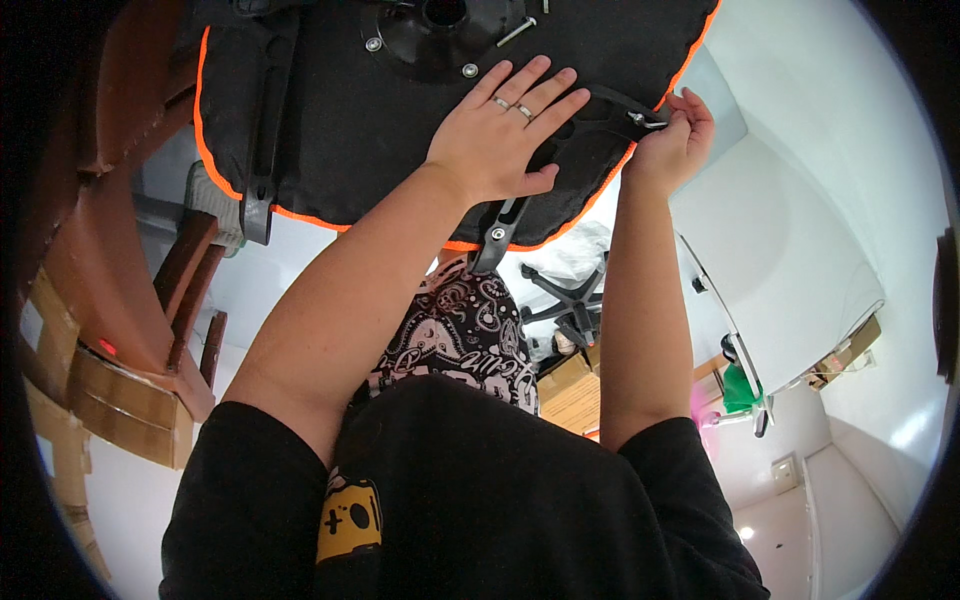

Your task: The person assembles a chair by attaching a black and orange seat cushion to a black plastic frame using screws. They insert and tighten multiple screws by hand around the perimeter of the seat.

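Pale room first: white wall [800,200] stood right of the black seat [340,130], brown wooden furniture [120,290] left of it. Seat, orange-edged, was itself at the top of the view, in front of the person. Cardboard box [125,400] sat below-left of the seat, star-shaped chair base [570,297] below-right. On the seat: dark round plate [405,40] near the top, left bracket [262,150] along one side, right bracket [491,255] curving across the opposite corner.

Step in hand looked like fine work on the fixing at the seat's right edge. Best done, I judged, with the seat pressed steady, bracket kept flat over its hole, the metal held in line and turned gently; forcing it at a slant could cross the thread.

Left hand [490,150]: grip flat, fingers loosely spread, palm down on the seat just below the plate, nothing grasped. Right hand [675,145]: grip closed to a pinch on a silver metal piece [648,121] at the bracket's upper end, beside the orange edging; bolt or key, couldn't tell. Loose bolt [517,32] lay on the seat, right of the plate.
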Motion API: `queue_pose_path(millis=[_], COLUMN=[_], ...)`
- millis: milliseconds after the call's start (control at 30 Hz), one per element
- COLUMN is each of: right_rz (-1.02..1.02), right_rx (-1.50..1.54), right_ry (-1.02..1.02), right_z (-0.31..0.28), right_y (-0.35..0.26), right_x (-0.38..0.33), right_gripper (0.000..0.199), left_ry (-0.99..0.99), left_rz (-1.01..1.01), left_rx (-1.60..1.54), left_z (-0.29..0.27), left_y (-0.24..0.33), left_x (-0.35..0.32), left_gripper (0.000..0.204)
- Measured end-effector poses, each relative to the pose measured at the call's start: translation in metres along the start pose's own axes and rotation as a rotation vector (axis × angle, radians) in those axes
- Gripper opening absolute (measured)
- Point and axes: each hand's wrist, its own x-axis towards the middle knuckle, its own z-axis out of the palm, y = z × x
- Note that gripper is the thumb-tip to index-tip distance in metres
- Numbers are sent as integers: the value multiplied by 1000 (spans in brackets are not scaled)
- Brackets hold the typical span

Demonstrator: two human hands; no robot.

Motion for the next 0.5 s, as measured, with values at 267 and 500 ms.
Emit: queue_pose_path(millis=[267, 500], right_rz=[-331, -1210], right_rx=[-413, -1118], right_ry=[-322, -688], right_z=[-29, -55], right_y=[4, -22], right_x=[-3, 49], right_gripper=[14, 22], left_ry=[17, 64], left_rz=[-10, 20], left_rx=[-16, -35], left_z=[4, 6], left_y=[-2, -5], left_x=[-4, -2], left_gripper=[80, 82])
